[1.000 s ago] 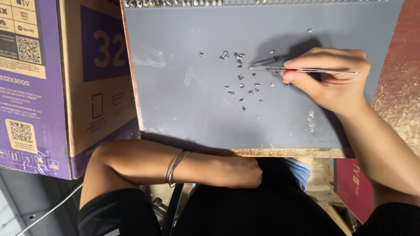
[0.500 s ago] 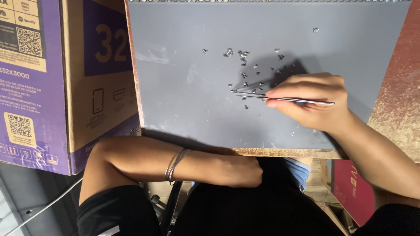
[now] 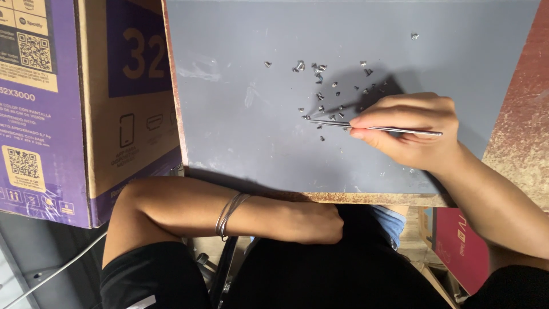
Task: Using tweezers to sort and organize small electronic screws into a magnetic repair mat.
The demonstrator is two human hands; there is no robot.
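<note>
My right hand grips thin metal tweezers and holds them flat over a grey board. The tweezer tips reach left to a small screw at the lower left edge of several small silver screws scattered on the board. One screw lies apart at the upper right. My left hand rests closed in my lap below the board's front edge, with thin metal bangles on the wrist. It holds nothing that I can see.
A purple and brown cardboard box stands against the board's left side. A rusty red surface shows at the right. A red box lies below right, and a white cable runs at the lower left.
My right hand has slid down and to the left with the tweezers, from the top of the screw scatter to its lower left edge. The left arm has stayed in my lap.
</note>
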